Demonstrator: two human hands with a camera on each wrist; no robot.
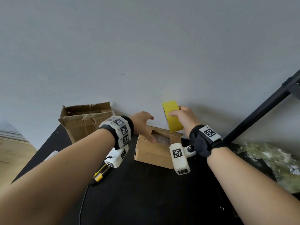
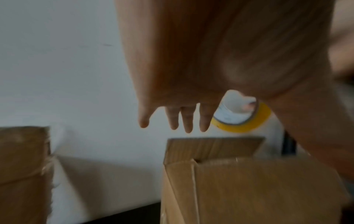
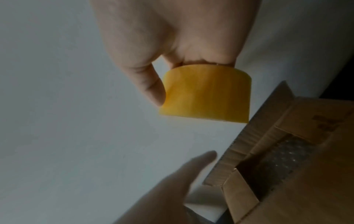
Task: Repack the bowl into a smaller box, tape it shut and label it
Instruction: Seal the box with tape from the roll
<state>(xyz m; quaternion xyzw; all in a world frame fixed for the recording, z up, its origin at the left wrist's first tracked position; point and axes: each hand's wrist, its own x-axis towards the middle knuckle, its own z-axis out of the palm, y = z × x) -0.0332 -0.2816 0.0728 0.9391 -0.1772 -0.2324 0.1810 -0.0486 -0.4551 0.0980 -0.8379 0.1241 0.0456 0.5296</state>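
Note:
A small cardboard box (image 1: 152, 151) (image 2: 249, 189) (image 3: 298, 151) stands on the black table, its flaps part open over bubble wrap (image 1: 159, 138) (image 3: 277, 163); the bowl is hidden. My right hand (image 1: 181, 117) (image 3: 172, 45) grips a yellow tape roll (image 1: 172, 118) (image 3: 206, 94) (image 2: 243, 121) above the box's far right corner. My left hand (image 1: 142, 123) (image 2: 178, 118) (image 3: 172, 189) hovers open over the box's left side, fingers straight and spread, holding nothing.
A larger torn cardboard box (image 1: 84, 120) (image 2: 23, 174) stands at the back left against the grey wall. A yellow-and-black cutter (image 1: 101, 173) lies near the left wrist. Crumpled greenish plastic wrap (image 1: 276, 163) is piled at the right, beside a black slanted pole (image 1: 263, 108).

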